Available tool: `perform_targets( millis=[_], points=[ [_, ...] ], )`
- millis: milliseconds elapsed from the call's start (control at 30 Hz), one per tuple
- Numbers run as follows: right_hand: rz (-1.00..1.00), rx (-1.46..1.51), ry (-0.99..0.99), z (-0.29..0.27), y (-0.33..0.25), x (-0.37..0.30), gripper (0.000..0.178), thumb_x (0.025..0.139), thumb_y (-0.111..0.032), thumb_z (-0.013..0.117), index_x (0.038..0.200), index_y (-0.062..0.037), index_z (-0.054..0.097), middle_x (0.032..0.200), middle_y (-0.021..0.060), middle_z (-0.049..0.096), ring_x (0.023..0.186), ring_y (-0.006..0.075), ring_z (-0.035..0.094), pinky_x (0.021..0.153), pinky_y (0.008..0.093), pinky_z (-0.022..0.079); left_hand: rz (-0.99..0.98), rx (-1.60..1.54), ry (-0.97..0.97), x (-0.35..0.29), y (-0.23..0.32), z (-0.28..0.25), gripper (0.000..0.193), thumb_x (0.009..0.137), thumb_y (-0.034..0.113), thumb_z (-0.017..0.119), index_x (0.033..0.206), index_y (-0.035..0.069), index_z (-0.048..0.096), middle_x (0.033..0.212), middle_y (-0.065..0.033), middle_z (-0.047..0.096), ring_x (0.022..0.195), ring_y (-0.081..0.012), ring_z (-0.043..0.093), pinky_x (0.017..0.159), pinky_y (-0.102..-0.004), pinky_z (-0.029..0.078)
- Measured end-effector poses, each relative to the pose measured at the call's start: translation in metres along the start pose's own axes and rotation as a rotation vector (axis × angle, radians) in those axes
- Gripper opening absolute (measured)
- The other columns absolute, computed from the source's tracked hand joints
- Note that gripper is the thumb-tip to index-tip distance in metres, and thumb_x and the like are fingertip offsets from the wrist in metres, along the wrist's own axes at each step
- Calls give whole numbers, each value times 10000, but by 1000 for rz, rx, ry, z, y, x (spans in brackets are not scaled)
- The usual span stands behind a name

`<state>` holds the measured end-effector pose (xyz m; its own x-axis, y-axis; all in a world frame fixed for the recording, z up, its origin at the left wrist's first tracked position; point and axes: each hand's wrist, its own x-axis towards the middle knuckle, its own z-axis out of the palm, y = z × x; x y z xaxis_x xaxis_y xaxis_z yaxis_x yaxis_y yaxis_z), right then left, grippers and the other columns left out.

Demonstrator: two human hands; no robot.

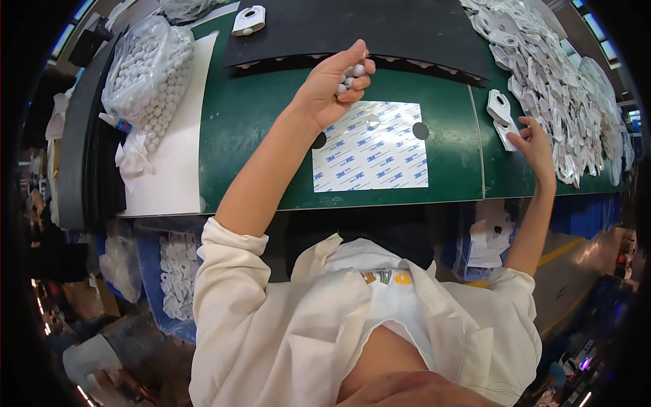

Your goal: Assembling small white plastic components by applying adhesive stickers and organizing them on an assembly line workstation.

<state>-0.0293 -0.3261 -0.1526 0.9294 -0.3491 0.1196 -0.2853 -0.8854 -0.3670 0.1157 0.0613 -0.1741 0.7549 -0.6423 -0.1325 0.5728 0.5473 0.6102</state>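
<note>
A clear plastic bag (pixel 144 68) of small white balls sits at the far left of the green counter (pixel 258 129). The left hand (pixel 333 88) is cupped shut around several white balls (pixel 350 76) above the adhesive sheet (pixel 369 146). The right hand (pixel 536 144), fingers spread, touches a white plastic piece (pixel 500 112) beside the heaped pile of white pieces (pixel 563 74). A black mat (pixel 352 30) covers the counter's far side.
</note>
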Motion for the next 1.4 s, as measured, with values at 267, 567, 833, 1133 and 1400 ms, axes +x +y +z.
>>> perform_targets(
  millis=[267, 567, 833, 1133, 1400],
  points=[
    [-362, -11, -317, -8, -131, -4, 155, 789, -39, 618, 929, 17, 583, 749, 46, 592, 666, 108, 531, 630, 233, 423, 100, 125, 34, -12, -1, -8, 393, 850, 281, 648, 1121, 13, 551, 826, -19, 527, 592, -38, 425, 390, -137, 283],
    [-263, 1237, -369, 102, -187, -32, 209, 913, -96, 528, 1098, -2, 517, 932, 52, 603, 796, 86, 574, 723, 233, 464, 165, 113, 4, -5, -6, -6, 340, 844, 159, 651, 1157, 56, 567, 908, -51, 547, 643, -53, 460, 406, -140, 306],
    [-196, 1059, -281, 114, -174, -41, 182, 924, -107, 513, 1080, -13, 504, 895, 20, 573, 813, 70, 533, 742, 206, 440, 148, 157, 50, -7, -4, -7, 240, 840, 181, 656, 1028, 43, 596, 975, -78, 583, 642, -52, 468, 402, -139, 315],
    [-269, 984, -318, 114, -181, -45, 130, 924, -88, 505, 1040, -28, 510, 887, 4, 562, 809, 57, 524, 731, 197, 432, 142, 177, 49, -7, -5, -6, 269, 835, 166, 661, 1057, 23, 611, 924, -54, 608, 621, -44, 457, 404, -152, 297],
    [-284, 917, -250, 114, -183, -44, 124, 904, -70, 519, 1020, -29, 516, 821, 23, 574, 725, 80, 524, 676, 218, 428, 147, 194, 59, -3, -5, -11, 351, 832, 131, 659, 1155, 33, 567, 963, -54, 587, 647, -43, 451, 411, -144, 296]
  ],
)
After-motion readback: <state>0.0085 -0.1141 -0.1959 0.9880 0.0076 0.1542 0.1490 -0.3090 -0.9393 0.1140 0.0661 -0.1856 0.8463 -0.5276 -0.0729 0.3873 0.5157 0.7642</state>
